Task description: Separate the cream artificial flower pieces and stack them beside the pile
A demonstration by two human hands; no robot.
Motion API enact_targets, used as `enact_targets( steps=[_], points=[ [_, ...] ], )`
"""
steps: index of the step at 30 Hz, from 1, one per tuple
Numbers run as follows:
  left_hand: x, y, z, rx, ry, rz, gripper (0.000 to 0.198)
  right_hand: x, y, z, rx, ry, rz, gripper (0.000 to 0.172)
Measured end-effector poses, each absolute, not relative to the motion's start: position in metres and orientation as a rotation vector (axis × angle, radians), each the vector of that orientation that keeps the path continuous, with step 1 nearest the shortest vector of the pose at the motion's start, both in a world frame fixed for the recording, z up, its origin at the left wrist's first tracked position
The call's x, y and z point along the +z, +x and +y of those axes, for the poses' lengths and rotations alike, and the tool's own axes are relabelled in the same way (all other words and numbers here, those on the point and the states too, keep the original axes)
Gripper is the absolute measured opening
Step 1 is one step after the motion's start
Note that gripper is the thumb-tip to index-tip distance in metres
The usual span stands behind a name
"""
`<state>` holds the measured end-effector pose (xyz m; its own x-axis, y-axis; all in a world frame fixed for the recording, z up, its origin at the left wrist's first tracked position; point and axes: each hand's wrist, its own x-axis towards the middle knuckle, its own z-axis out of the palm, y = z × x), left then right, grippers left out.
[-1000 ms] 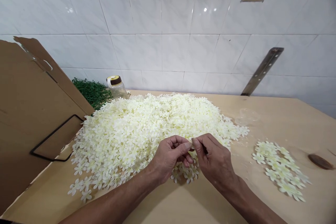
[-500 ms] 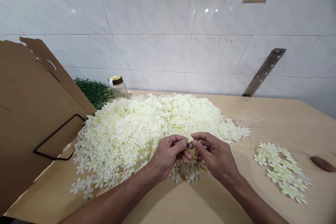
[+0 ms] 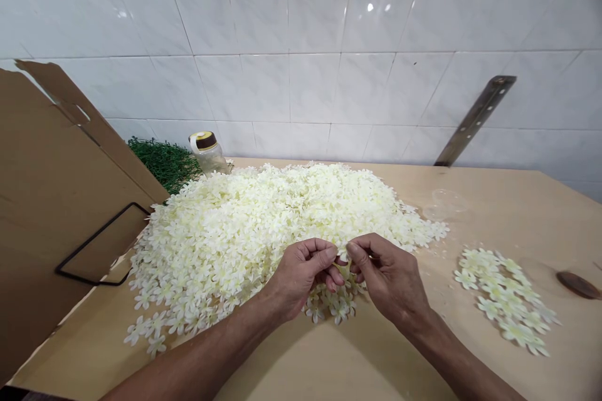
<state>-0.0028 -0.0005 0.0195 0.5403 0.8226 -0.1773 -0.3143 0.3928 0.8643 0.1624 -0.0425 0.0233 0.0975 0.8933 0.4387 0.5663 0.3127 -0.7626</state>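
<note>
A large heap of pale cream artificial flowers (image 3: 244, 219) covers the middle of the table, with both hands over its front edge. My left hand (image 3: 308, 272) is closed, thumb and forefinger pinching a small artificial flower (image 3: 342, 253). Just beside it, my right hand (image 3: 385, 272) is also closed in a pinch at the same flower's other side. The fingertips cover much of this flower, and it blends with the heap behind. More flowers show beneath the hands. A smaller group of flowers (image 3: 510, 297) lies flat on the right.
On the left a cardboard box (image 3: 61, 219) stands beside a black wire frame (image 3: 94, 244). Green artificial foliage (image 3: 162, 163) and a bottle with a brown and yellow lid (image 3: 209, 153) are behind the heap. A metal bracket (image 3: 475, 122) leans at the tiled wall; a clear plastic piece (image 3: 444, 203) lies right.
The right hand's fingers have drawn together into a tighter pinch and shifted slightly right, away from the left fingertips. My left hand stays almost in place. The camera view has shifted slightly.
</note>
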Motion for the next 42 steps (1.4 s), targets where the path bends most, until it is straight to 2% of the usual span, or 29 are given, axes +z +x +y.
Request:
enact_targets(
  steps=[7,15,18,24,29,32,35,39,42],
  points=[
    [0.021,-0.004,0.000,0.791,0.835,0.652,0.027,0.021,0.163,-0.040,0.565,-1.401,-1.480,0.026],
    [0.019,-0.005,0.000,0.788,0.871,0.643,0.025,0.019,0.162,-0.039,0.301,-1.303,-1.617,0.014],
    [0.015,-0.004,0.001,0.809,0.943,0.679,0.028,0.019,0.161,-0.039,0.318,-1.301,-1.622,0.014],
    [0.016,-0.004,0.000,0.812,0.959,0.711,0.028,0.028,0.169,-0.038,0.667,-1.395,-1.315,0.027],
    [0.017,-0.004,0.001,0.814,0.906,0.714,0.027,0.034,0.178,-0.033,1.145,-1.213,-0.946,0.036],
    [0.018,-0.005,0.001,0.817,0.887,0.718,0.027,0.033,0.180,-0.031,1.238,-1.155,-0.857,0.037],
    [0.020,-0.005,0.001,0.813,0.879,0.720,0.027,0.031,0.181,-0.032,1.111,-1.231,-0.969,0.035],
    [0.023,-0.005,0.000,0.788,0.880,0.719,0.029,0.029,0.183,-0.034,0.529,-1.438,-1.323,0.026],
    [0.022,-0.004,0.000,0.765,0.897,0.716,0.030,0.030,0.185,-0.035,0.172,-1.397,-1.557,0.019]
  ],
)
